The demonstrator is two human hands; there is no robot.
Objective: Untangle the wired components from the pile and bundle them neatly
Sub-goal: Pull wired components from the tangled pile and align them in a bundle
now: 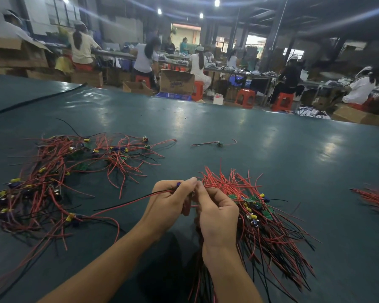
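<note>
Handling: pile (53, 176) parts judged light, leads limp and snag-prone, boards fragile; grasp at board, not lead ends | Hands: left hand (173, 200) pinches one component (178, 184) at its blue capacitor; right hand (217, 213) grips gathered bundle (260, 215) | Location: pile left on surface (228, 119) | Obstructions: stray component (217, 143) beyond hands; second bundle (376, 197) far right.

— That table cover (228, 119) is shining like glossy vinyl, wrinkling slightly.
— And the wires (271, 232) are looking smooth, plastic-coated. The boxes (176, 83) behind are showing matt cardboard, the stools (245, 98) glossy plastic.
</note>
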